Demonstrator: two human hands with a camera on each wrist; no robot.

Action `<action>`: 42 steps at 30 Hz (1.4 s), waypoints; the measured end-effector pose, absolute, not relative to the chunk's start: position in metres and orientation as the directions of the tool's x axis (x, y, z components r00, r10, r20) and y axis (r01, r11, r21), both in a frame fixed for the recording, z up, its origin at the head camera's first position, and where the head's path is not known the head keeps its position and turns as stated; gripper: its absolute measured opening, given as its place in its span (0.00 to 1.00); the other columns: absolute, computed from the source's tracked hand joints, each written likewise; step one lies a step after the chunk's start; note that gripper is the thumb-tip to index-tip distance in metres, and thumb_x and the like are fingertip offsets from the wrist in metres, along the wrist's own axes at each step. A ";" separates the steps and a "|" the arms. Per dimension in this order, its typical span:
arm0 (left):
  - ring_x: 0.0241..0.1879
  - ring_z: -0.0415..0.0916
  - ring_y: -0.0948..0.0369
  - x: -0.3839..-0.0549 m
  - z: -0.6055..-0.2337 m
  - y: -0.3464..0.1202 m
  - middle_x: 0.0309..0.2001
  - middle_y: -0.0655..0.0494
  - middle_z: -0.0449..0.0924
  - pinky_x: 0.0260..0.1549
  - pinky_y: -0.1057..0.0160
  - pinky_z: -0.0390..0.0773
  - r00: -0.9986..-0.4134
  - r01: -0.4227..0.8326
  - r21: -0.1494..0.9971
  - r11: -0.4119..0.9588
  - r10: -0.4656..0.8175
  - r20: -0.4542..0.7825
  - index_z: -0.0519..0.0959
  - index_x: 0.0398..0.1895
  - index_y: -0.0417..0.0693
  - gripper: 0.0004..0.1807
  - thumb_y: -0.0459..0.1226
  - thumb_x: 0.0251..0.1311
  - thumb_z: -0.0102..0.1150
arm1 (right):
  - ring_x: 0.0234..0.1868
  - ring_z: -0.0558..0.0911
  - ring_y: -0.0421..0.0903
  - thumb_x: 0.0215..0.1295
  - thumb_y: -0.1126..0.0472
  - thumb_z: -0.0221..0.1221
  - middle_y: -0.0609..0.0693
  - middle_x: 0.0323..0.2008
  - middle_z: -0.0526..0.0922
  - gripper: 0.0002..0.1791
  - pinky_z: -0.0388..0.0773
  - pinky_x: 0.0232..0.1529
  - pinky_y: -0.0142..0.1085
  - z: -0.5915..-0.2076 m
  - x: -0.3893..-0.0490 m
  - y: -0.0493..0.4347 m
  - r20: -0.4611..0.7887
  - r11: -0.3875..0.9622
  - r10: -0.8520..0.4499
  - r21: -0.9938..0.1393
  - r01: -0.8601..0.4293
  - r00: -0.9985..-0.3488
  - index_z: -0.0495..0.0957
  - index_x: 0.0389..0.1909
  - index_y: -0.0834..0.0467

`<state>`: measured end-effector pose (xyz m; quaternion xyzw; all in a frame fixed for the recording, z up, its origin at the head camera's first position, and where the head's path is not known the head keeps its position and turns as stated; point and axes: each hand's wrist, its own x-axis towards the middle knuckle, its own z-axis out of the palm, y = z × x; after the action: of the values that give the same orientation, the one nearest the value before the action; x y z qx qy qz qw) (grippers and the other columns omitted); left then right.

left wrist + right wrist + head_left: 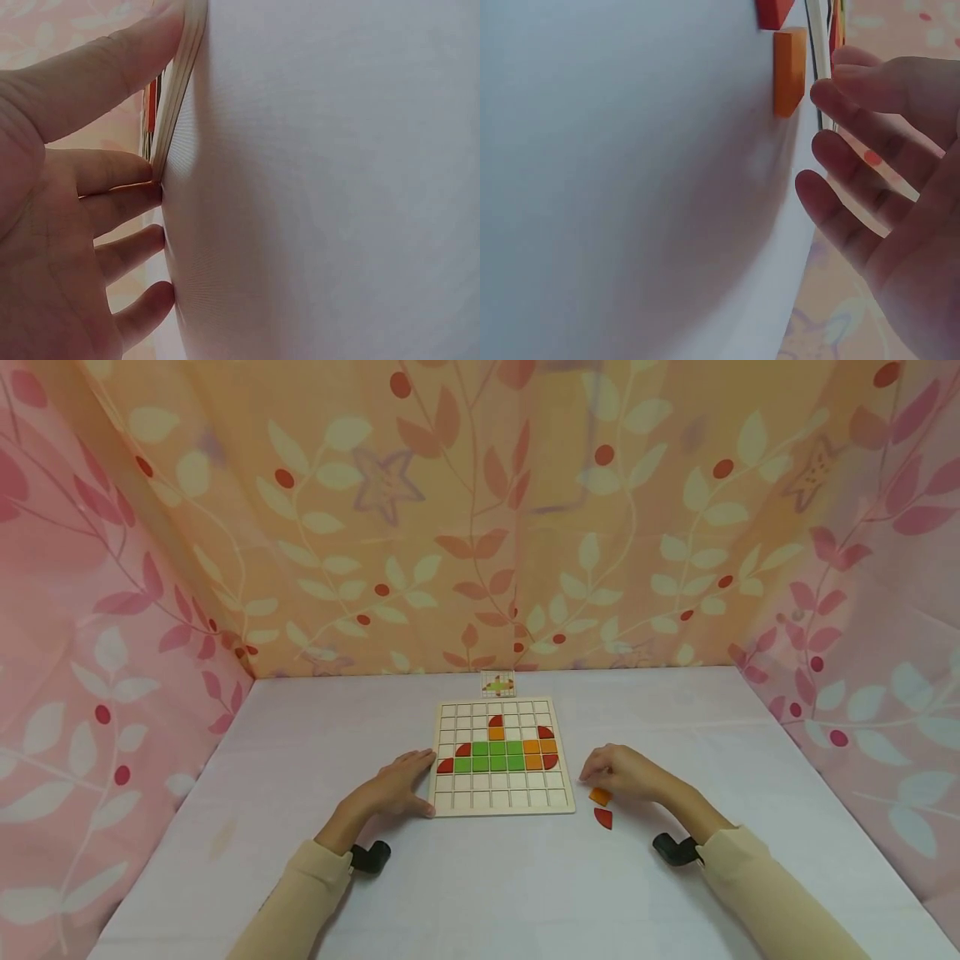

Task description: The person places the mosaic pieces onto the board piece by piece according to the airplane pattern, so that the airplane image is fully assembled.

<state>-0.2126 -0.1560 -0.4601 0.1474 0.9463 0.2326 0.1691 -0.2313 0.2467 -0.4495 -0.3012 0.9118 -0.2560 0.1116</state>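
Observation:
A pale wooden grid board (pixel 480 802) lies on the white table, bearing green squares (pixel 497 763), orange squares and red quarter-round tiles. At the board's left edge rests my left hand (pixel 393 783), its thumb and fingertips touching the side. The left wrist view shows that hand (pixel 60 217) spread against the board's edge (pixel 180 82). Right of the board, my right hand (pixel 624 772) hovers by a loose orange square tile (pixel 600 797). In the right wrist view its fingers are loosely bent, apart from the orange tile (pixel 787 71), with nothing visible between them. A red quarter-round tile (pixel 603 818) lies nearer me.
Behind the board is a small pattern card (pixel 497 683) with a coloured picture on a grid. Floral cloth (pixel 480 527) encloses the table at the back and both sides. A black device (pixel 372 857) sits on each wrist.

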 end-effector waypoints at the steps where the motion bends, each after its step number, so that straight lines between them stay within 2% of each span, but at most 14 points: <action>1: 0.76 0.47 0.44 -0.213 -0.460 -0.156 0.76 0.47 0.55 0.71 0.37 0.52 -0.899 0.202 0.489 0.848 0.359 -0.251 0.57 0.75 0.43 0.52 0.43 0.47 0.75 | 0.41 0.77 0.43 0.58 0.71 0.59 0.44 0.37 0.86 0.11 0.77 0.44 0.34 -0.450 -0.230 0.249 -0.049 0.689 -0.610 -0.527 -0.498 -0.791 0.88 0.34 0.55; 9: 0.76 0.47 0.44 -0.213 -0.459 -0.156 0.76 0.47 0.55 0.71 0.38 0.52 -0.901 0.198 0.472 0.859 0.349 -0.257 0.57 0.75 0.44 0.52 0.43 0.47 0.75 | 0.41 0.75 0.41 0.56 0.69 0.64 0.41 0.37 0.84 0.10 0.75 0.43 0.34 -0.455 -0.220 0.261 -0.051 0.715 -0.600 -0.483 -0.506 -0.798 0.87 0.35 0.51; 16: 0.76 0.47 0.45 -0.214 -0.460 -0.157 0.76 0.47 0.55 0.71 0.38 0.51 -0.901 0.188 0.472 0.861 0.343 -0.266 0.57 0.75 0.44 0.53 0.43 0.47 0.75 | 0.41 0.74 0.41 0.53 0.71 0.63 0.42 0.38 0.83 0.13 0.74 0.43 0.34 -0.456 -0.215 0.263 -0.055 0.730 -0.578 -0.481 -0.486 -0.814 0.87 0.37 0.53; 24: 0.76 0.47 0.44 -0.212 -0.460 -0.156 0.76 0.46 0.55 0.71 0.37 0.51 -0.900 0.183 0.486 0.855 0.344 -0.267 0.57 0.75 0.43 0.52 0.42 0.47 0.75 | 0.47 0.75 0.45 0.56 0.69 0.64 0.44 0.42 0.82 0.12 0.79 0.49 0.38 -0.459 -0.209 0.256 -0.049 0.741 -0.573 -0.457 -0.492 -0.818 0.87 0.39 0.54; 35: 0.76 0.48 0.44 -0.211 -0.460 -0.154 0.76 0.46 0.55 0.70 0.37 0.52 -0.901 0.186 0.492 0.850 0.347 -0.259 0.57 0.75 0.43 0.53 0.42 0.46 0.75 | 0.43 0.76 0.43 0.55 0.67 0.67 0.41 0.38 0.81 0.09 0.79 0.48 0.40 -0.458 -0.206 0.258 -0.034 0.764 -0.572 -0.387 -0.517 -0.820 0.87 0.37 0.54; 42: 0.76 0.48 0.44 -0.211 -0.458 -0.154 0.76 0.46 0.56 0.70 0.37 0.52 -0.900 0.187 0.490 0.852 0.348 -0.262 0.57 0.75 0.42 0.52 0.42 0.46 0.75 | 0.41 0.76 0.42 0.54 0.68 0.67 0.41 0.36 0.81 0.10 0.79 0.46 0.39 -0.458 -0.206 0.259 -0.020 0.770 -0.553 -0.392 -0.502 -0.833 0.87 0.37 0.54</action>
<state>-0.2107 -0.1539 -0.4585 0.1414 0.9465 0.2329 0.1730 -0.2056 0.2585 -0.4580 -0.2813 0.9385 -0.1889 0.0673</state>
